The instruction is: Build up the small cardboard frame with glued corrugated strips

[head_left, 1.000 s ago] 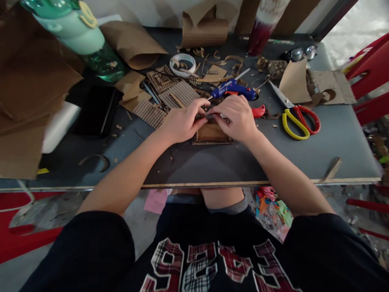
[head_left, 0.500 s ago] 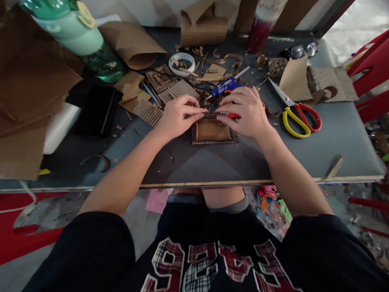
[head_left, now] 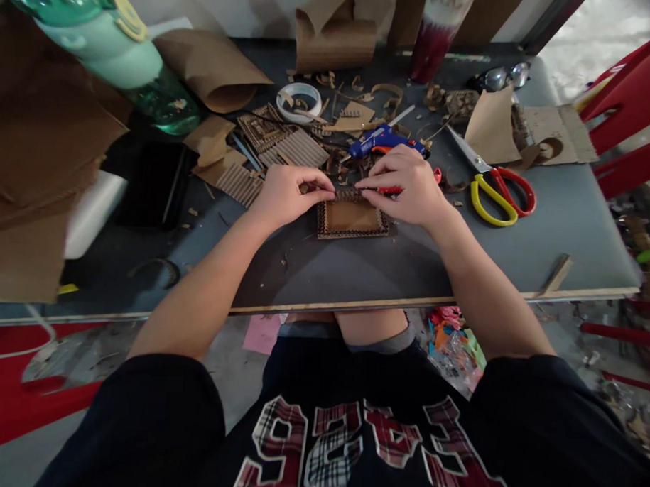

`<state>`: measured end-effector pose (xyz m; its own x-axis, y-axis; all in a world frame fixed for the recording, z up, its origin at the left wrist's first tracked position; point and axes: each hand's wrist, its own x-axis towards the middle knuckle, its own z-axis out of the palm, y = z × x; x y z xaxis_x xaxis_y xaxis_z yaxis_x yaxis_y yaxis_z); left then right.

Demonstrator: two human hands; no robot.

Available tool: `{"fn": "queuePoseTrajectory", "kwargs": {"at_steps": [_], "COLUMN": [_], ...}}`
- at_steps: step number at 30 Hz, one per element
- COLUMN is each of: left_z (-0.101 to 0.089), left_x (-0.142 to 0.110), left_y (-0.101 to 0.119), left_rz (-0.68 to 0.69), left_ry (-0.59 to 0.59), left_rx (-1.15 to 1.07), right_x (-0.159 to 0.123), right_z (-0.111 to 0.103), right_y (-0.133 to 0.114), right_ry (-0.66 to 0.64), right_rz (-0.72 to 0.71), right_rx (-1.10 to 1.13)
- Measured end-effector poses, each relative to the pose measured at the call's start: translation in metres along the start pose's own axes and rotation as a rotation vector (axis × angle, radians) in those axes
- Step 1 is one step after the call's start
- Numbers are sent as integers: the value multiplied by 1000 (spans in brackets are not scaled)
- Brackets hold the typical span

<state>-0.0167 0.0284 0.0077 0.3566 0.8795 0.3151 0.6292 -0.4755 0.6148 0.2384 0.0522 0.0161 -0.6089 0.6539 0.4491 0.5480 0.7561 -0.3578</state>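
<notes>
A small rectangular cardboard tray [head_left: 353, 235] with corrugated edges lies flat on the table between my hands. At its far left corner, my left hand [head_left: 295, 193] is closed, thumb and index finger pinched on a thin corrugated cardboard strip [head_left: 349, 194] along the far edge. My right hand [head_left: 409, 184] is closed around a slim red tool [head_left: 391, 190]; its working end is hidden. The right fingertips touch the strip close to the far right corner. Just beyond that hand rests a blue glue gun [head_left: 379, 140].
Scissors [head_left: 494, 196] with yellow and red handles lie right. Behind are a tape roll [head_left: 298, 103], cardboard scraps [head_left: 296, 149] and a red drink cup [head_left: 437, 38]. Left stand a green bottle [head_left: 115, 58], a black phone [head_left: 152, 186] and a large cardboard piece [head_left: 33, 183].
My hands have shifted slightly apart and lower toward the tray's far edge. The dark strip between my fingertips now sits against that edge. The view has moved a little.
</notes>
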Motion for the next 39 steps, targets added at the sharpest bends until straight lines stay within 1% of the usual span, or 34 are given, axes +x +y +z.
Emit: {"fn": "queuePoseTrajectory", "kwargs": {"at_steps": [2,6,9,12,14,19,22,26,31,35,39], "left_z": [0,-1,0,1,2,4,6,9,11,12,12], "left_x": [0,0,0,2,3,3,2,3,3,3,2], "left_y": [1,2,0,-5,-7,-7,-6,-7,-7,-7,-8], "left_rz": [8,44,100,162,173,135,97,43,-24,-13,34], "left_ry": [-11,-41,-76,-109,-117,-108,-80,-35,-31,-26,-18], "left_rx": [18,63,117,174,195,217,210,170,114,122,144], "right_x": [0,-1,-2,-1,-1,-1,-1,-1,-1,-2,-3], "right_z": [0,1,4,7,9,10,11,12,15,16,16], "right_y": [0,2,4,3,1,-2,-2,-2,1,3,5], "right_ry": [-5,-53,-81,-84,-78,-68,-80,-83,-72,-52,-23], "right_rz": [-15,-12,-11,-9,1,24,43,90,117,100,23], "right_rx": [-6,-20,-48,-82,-97,-108,-91,-58,-40,-34,-25]}}
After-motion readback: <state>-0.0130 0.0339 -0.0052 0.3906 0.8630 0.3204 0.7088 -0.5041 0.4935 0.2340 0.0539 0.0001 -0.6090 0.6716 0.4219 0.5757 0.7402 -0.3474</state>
